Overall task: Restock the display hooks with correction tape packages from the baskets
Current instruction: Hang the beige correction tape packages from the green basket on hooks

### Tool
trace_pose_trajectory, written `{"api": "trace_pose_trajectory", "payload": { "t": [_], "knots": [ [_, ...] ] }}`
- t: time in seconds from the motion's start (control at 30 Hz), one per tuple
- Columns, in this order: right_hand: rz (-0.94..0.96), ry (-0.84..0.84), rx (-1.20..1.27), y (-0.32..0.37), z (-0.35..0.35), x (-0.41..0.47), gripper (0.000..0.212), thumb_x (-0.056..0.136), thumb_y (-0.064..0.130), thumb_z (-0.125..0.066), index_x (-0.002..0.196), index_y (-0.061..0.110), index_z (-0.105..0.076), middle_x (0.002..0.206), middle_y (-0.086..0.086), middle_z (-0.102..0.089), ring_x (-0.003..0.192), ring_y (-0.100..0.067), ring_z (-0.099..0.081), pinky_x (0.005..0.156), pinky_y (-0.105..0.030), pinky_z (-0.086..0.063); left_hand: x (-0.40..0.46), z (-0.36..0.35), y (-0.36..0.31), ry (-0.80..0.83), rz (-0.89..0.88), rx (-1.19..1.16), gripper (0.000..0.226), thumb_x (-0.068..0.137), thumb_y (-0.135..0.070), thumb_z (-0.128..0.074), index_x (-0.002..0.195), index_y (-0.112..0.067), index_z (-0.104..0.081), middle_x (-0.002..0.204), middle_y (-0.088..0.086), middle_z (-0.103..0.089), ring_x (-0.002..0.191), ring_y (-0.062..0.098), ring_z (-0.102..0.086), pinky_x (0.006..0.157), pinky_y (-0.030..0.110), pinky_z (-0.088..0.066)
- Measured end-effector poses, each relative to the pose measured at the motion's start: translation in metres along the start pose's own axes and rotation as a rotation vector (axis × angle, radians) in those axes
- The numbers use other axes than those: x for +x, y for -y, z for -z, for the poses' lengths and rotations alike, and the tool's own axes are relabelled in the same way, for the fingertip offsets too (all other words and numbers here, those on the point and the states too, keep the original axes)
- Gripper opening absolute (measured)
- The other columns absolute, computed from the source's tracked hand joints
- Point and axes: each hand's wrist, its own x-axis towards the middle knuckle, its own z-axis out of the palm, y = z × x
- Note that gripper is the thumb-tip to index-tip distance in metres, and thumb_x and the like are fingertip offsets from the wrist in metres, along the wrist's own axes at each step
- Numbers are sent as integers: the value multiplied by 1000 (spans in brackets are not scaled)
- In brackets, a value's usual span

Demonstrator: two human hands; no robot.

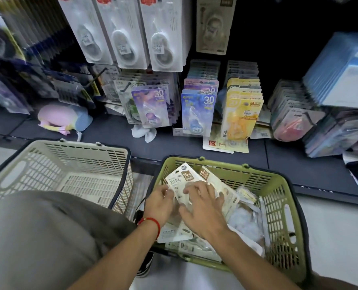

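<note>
Dark shelf base [115, 132] runs across the frame, matte grey-blue; black back panel [278, 38] behind it, dimly lit; pale floor [330, 237] below at right; pastel plush toy [63, 119] and crumpled white cloth [144, 133] lie on the shelf.

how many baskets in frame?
2. The beige basket sits on the floor at left; the green basket sits at right, holding packages, with both hands inside. None appear hidden.

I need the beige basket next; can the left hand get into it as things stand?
Probably yes. The left hand is in the green basket, and the beige basket sits right beside it on that side, top open, nothing covering it.
</note>
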Motion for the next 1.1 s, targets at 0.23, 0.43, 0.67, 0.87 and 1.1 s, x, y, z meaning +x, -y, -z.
{"api": "trace_pose_trajectory", "payload": {
  "t": [0.23, 0.43, 0.67, 0.87, 1.1],
  "knots": [
    [48, -167, 353, -19, 1, -6, 27, 98, -2, -53, 109, 13, -73, 115, 4, -68, 105, -13, -62, 95, -30, -51, 1, -10, 0, 153, -53, 228, 76, 96, -55, -66, 155, -14, -43, 150, 13, -57, 136, 30, -56, 108, 38, -49],
    [-213, -244, -115, -67, 19, 5, 50, 101, 20, -63, 149, 20, -51, 150, 0, -53, 139, -24, -44, 111, -44, -35, 8, -11, 1, 186, -41, 273, 89, 81, -48, -86, 152, -16, -44, 144, 9, -60, 133, 29, -56, 112, 42, -48],
    [-259, -84, -190, -91, 26, -1, 40, 104, 22, -55, 144, 19, -51, 137, -2, -56, 128, -24, -51, 107, -41, -41, 4, -3, -5, 369, 102, 86, 52, 70, -24, -97, 106, -23, -60, 110, -6, -71, 98, 12, -66, 85, 33, -58],
    [-503, -376, 375, -110, 70, -4, 27, 98, 6, -61, 124, 14, -64, 103, -2, -71, 75, -18, -68, 47, -21, -50, 1, 2, -12, 378, 171, -259, 57, 79, -4, -82, 131, -17, -62, 125, 6, -74, 118, 30, -67, 108, 54, -51],
    [-483, -238, 1114, -71, 83, -20, 20, 97, 5, -66, 111, 19, -70, 103, -3, -80, 85, -18, -79, 65, -30, -63, -11, -6, -29, 449, 266, -666, 41, 93, -16, -69, 134, -14, -63, 126, 20, -73, 114, 41, -69, 100, 68, -52]
  ]
}}
